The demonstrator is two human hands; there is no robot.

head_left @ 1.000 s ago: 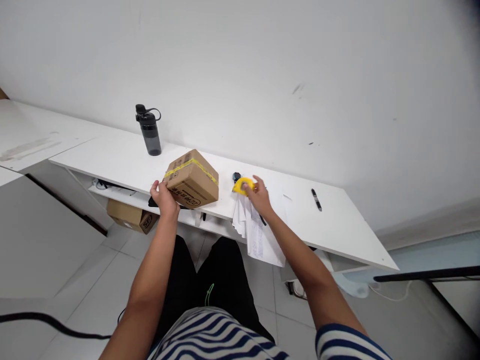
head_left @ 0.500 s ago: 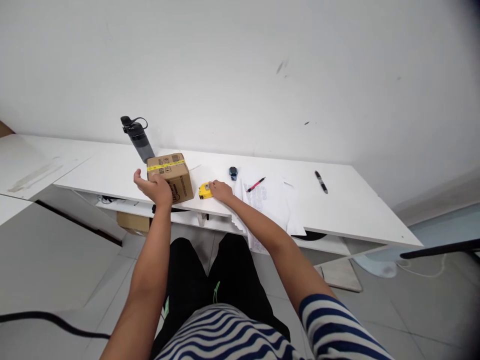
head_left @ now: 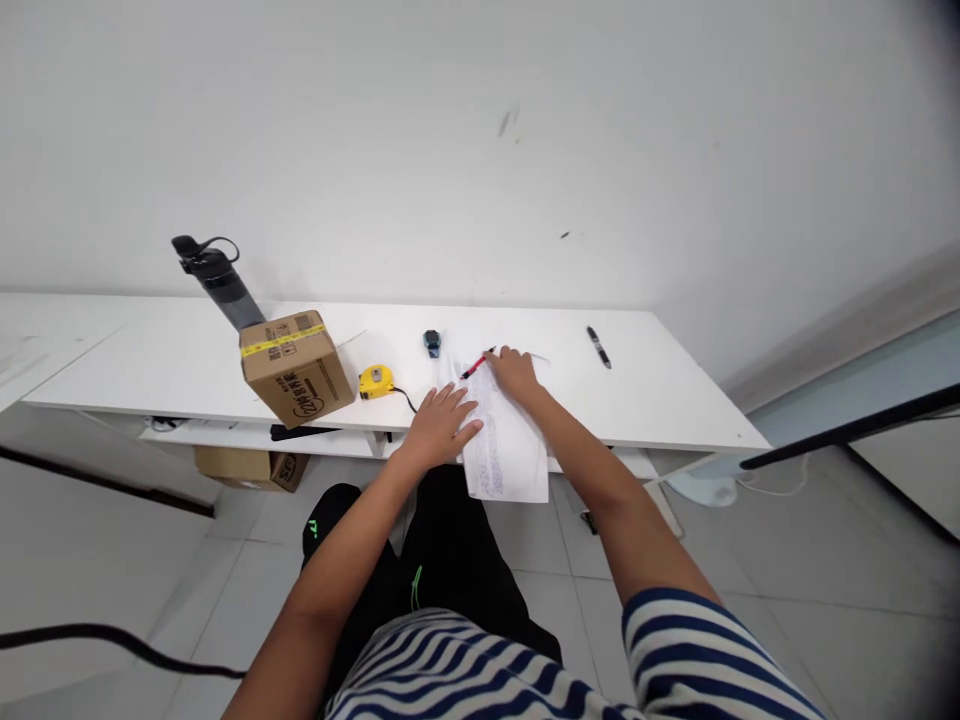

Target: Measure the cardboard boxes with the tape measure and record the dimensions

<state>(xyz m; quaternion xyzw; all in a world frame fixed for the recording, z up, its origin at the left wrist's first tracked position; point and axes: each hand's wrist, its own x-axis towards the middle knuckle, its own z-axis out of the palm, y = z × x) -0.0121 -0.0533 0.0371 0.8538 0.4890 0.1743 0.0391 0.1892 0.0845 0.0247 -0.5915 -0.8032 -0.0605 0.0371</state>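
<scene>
My left hand (head_left: 441,424) lies flat with fingers spread on the left edge of a sheet of printed paper (head_left: 506,450) that hangs over the front edge of the white desk (head_left: 675,400). My right hand (head_left: 514,372) rests on the paper's far end, its fingers curled at a red pen (head_left: 477,364). Left of my hands a yellow tape measure (head_left: 376,380) sits on the desk by itself. Further left stands a brown cardboard box (head_left: 295,366) with yellow tape across its top.
A dark water bottle (head_left: 219,283) stands behind the box by the wall. A small blue watch-like object (head_left: 432,342) and a black marker (head_left: 598,347) lie on the desk. Another carton (head_left: 244,468) sits on the floor beneath; a black cable (head_left: 90,640) crosses the floor.
My left hand has let go of the box and moved right onto the paper. My right hand has left the tape measure on the desk and moved to the red pen.
</scene>
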